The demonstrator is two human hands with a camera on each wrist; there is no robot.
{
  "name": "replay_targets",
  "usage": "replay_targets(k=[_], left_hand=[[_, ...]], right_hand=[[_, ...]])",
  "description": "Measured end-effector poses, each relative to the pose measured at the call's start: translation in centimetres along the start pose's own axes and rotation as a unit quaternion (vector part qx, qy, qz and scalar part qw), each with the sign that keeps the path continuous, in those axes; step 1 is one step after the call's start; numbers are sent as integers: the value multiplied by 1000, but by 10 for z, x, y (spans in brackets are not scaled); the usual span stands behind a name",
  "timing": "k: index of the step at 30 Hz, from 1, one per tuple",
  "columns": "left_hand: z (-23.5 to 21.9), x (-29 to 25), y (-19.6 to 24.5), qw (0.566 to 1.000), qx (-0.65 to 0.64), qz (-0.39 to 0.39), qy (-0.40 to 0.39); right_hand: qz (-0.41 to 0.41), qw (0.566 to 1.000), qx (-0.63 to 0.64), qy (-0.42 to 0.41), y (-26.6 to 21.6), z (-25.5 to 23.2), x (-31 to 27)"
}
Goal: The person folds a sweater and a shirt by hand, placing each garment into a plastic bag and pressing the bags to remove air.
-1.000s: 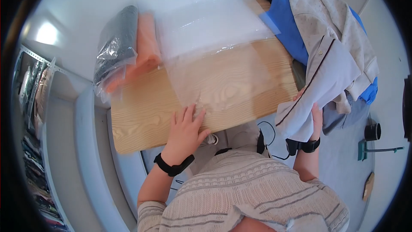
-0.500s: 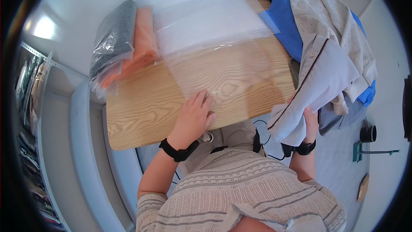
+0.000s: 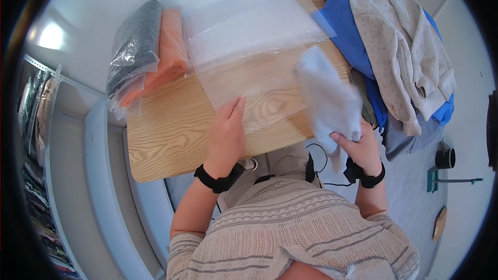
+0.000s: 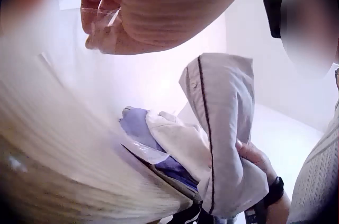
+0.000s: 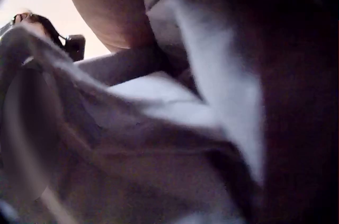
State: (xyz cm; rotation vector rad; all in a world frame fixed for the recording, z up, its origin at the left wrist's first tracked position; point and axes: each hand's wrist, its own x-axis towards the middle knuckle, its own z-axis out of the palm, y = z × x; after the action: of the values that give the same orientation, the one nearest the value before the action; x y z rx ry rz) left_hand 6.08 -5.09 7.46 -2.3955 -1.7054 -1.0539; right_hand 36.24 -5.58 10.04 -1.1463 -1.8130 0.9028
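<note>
My right hand (image 3: pixel 365 149) grips a folded light grey garment (image 3: pixel 329 96) at its lower end, over the table's right front edge. The garment is blurred in the head view. Dark piping and a button show on the cloth (image 4: pixel 229 107) in the left wrist view, while grey folds (image 5: pixel 132 166) fill most of the right wrist view. At the front edge of a flat clear plastic bag (image 3: pixel 228 80), my left hand (image 3: pixel 226 137) pinches the film. In the left wrist view, a bit of shiny film (image 4: pixel 110 15) shows between its curled fingers.
The bag lies over a pale stack of plastic bags (image 3: pixel 249 28) on the wooden table (image 3: pixel 161 150). Bagged dark (image 3: pixel 137 36) and orange (image 3: pixel 173 41) clothes stand at the back left. A blue garment (image 3: pixel 342 26) and a patterned pale sweatshirt (image 3: pixel 386 46) are piled right. Shelves (image 3: pixel 78 150) line the left.
The right hand has swung the grey garment left, away from the clothes pile and over the table edge. The left hand has slid a little along the bag's edge and closed on the film.
</note>
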Motion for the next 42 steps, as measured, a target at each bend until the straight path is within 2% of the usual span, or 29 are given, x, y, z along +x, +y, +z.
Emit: replay_targets(k=[1, 2, 4, 11, 12, 14, 18, 19, 21, 25, 27, 30, 33, 34, 36, 38, 39, 42], left_hand=[[-1, 1, 2, 1000, -1, 0, 0], [-1, 2, 5, 1000, -4, -6, 12], [-1, 3, 8, 1000, -9, -11, 25], [-1, 3, 19, 998, 16, -6, 53], [-2, 3, 22, 999, 17, 5, 44], [1, 1, 27, 999, 18, 3, 46], [15, -5, 36, 998, -31, 25, 51], [19, -7, 37, 998, -32, 29, 49], [22, -9, 40, 999, -5, 31, 11], [10, -7, 38, 995, 99, 25, 15], [15, -5, 29, 993, 108, -39, 11], [25, -6, 11, 980, 185, -69, -16], [24, -3, 9, 986, 154, -67, -1], [21, -3, 12, 986, 154, -65, -3], [14, -5, 29, 985, 165, 7, 51], [18, -11, 44, 992, 121, 8, 39], [20, -15, 49, 996, 79, 7, 34], [32, -24, 49, 997, 77, -7, 0]], right_hand=[[-54, 996, -70, -9, -5, 1, 5], [-54, 996, -71, -9, -7, -1, 8], [-113, 974, -172, -95, -11, -5, 13], [-132, 934, -288, -166, -8, 5, 34], [-135, 934, -288, -165, -10, 5, 38], [-102, 899, -392, -167, -15, 6, 46], [-123, 857, -494, -81, -12, 17, 66], [-99, 851, -511, -72, -14, 23, 72], [-105, 849, -513, -68, -15, 30, 78], [-108, 845, -518, -78, -10, 40, 78], [-103, 846, -515, -91, -8, 43, 77], [-108, 851, -508, -82, -7, 45, 77], [-115, 842, -520, -82, -4, 47, 81], [-95, 847, -518, -65, -4, 48, 85], [-67, 855, -513, -48, -3, 52, 89], [-56, 850, -522, 39, -2, 58, 96], [-43, 854, -517, 24, 1, 61, 98], [-53, 873, -483, 43, -3, 76, 89]])
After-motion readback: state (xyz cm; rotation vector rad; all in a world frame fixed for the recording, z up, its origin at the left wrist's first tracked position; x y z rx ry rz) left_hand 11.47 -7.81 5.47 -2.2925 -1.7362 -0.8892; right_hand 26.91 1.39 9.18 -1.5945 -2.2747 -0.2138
